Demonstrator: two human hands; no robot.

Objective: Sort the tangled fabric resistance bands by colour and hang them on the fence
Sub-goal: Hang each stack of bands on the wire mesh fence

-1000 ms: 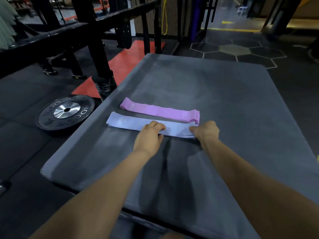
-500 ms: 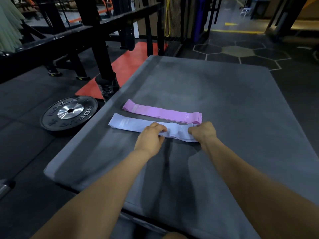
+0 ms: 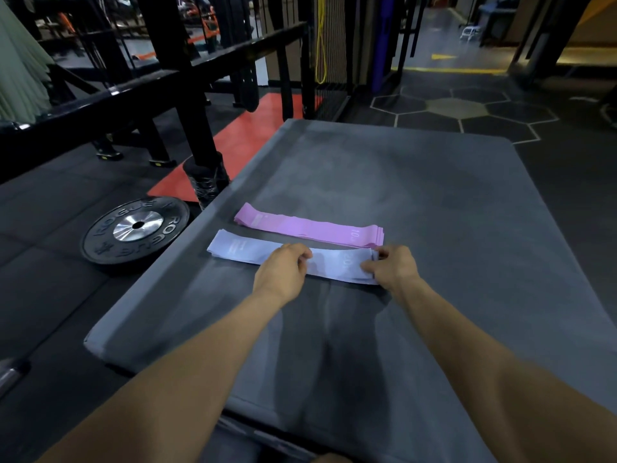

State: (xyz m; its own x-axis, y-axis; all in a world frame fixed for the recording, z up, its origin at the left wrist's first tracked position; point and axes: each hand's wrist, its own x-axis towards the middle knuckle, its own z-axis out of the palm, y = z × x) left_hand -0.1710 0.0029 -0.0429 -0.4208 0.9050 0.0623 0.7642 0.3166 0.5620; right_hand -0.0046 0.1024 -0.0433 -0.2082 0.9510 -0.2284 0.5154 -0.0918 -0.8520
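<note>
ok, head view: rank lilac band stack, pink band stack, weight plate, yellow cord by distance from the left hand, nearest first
1. lilac band stack: under the left hand, its fingers pinch it.
2. pink band stack: just beyond the lilac one on the grey mat.
3. weight plate: on the floor, off the mat's left edge.
4. yellow cord: hanging far back by the fence.

left hand (image 3: 282, 270): my fingers curled, pinching the band (image 3: 334, 264)
right hand (image 3: 395, 267): pinching its end

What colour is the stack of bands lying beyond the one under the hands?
Pink bands, clearest in the head view.
</note>
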